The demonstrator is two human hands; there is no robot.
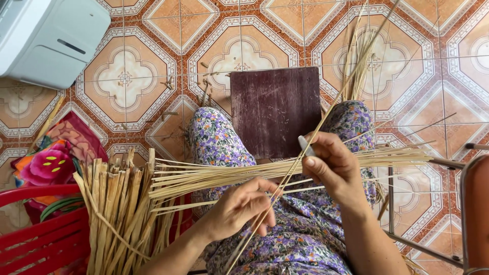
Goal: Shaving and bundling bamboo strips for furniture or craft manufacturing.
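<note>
My left hand (pixel 243 208) pinches a long thin bamboo strip (pixel 326 112) low down over my lap. This strip runs diagonally up to the top right. My right hand (pixel 333 167) grips a small knife with a pale blade (pixel 305 145) against the same strip, higher up. A loose sheaf of thin split strips (pixel 214 175) lies crosswise over my thighs, under both hands. A dark brown wooden board (pixel 275 109) rests on my knees just beyond the hands.
A bundle of thick bamboo slats (pixel 114 214) stands at my left. A red plastic chair (pixel 35 234) and colourful floral cloth (pixel 53 160) lie further left. A white appliance (pixel 46 38) is at top left. A metal-framed chair (pixel 471 203) stands right. Patterned orange floor tiles (pixel 127 76) surround me.
</note>
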